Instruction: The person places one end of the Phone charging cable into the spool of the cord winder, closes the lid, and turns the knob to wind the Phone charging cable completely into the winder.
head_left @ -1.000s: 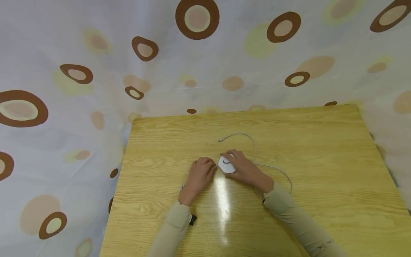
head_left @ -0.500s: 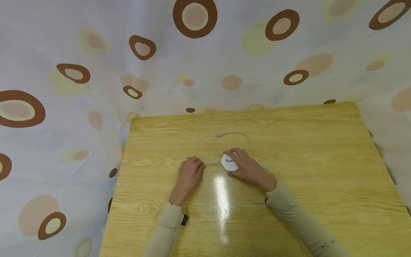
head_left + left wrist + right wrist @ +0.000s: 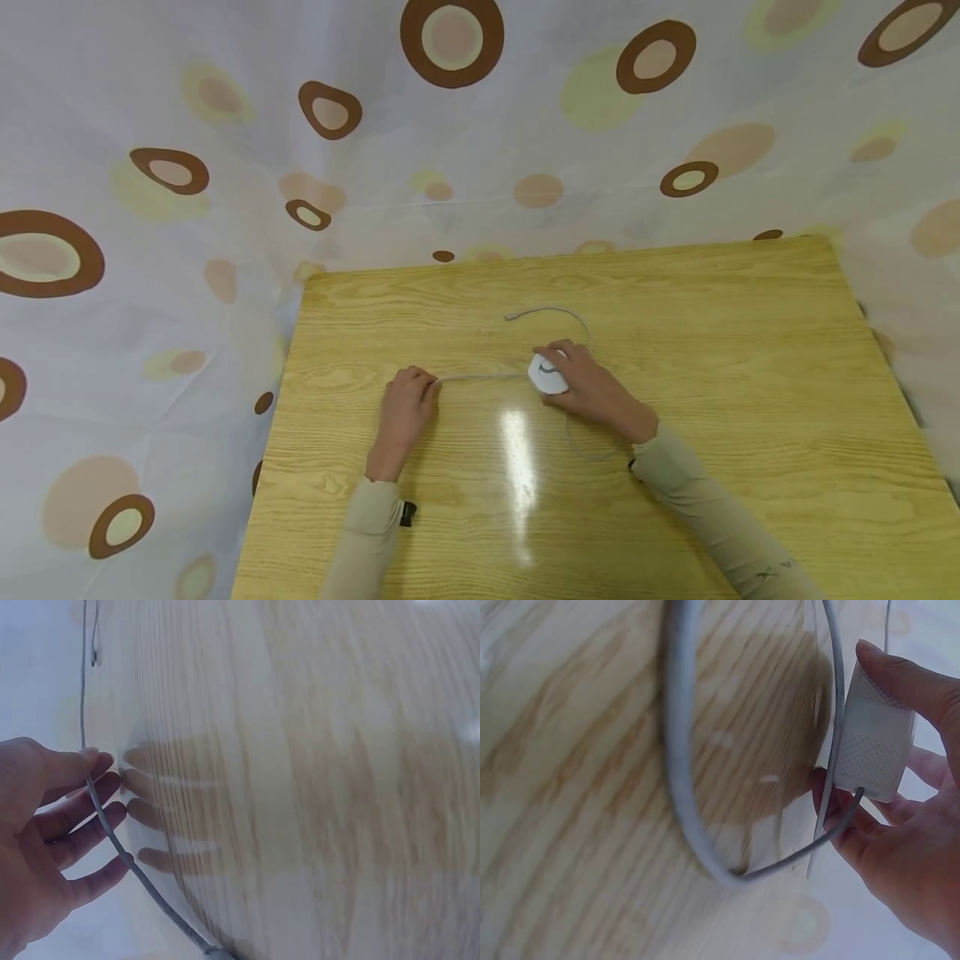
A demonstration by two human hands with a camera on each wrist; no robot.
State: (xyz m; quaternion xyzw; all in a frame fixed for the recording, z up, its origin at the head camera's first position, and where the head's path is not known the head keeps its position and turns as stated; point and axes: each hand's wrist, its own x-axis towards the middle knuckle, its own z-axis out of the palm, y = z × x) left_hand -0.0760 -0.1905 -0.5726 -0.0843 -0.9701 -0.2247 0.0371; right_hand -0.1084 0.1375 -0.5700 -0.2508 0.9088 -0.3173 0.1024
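Observation:
My left hand pinches a thin grey cable left of the table's middle. In the left wrist view thumb and forefinger hold the cable, while the other fingers spread beside it. A white, many-sided, flat case is gripped in my right hand, thumb on one side and fingers on the other. The cable runs almost straight between the case and the left hand. In the right wrist view the case shows dotted sides, and a cable leaves its end in a loop.
Behind the case, a cable end with a plug curves over the wooden table. Another cable loop lies near the right wrist. A patterned sheet hangs along the table's back and left sides.
My left hand has moved left, and a lengthening stretch of cable shows between it and the case. The right hand has shifted slightly right with the case. The cable loop by the right forearm has shrunk.

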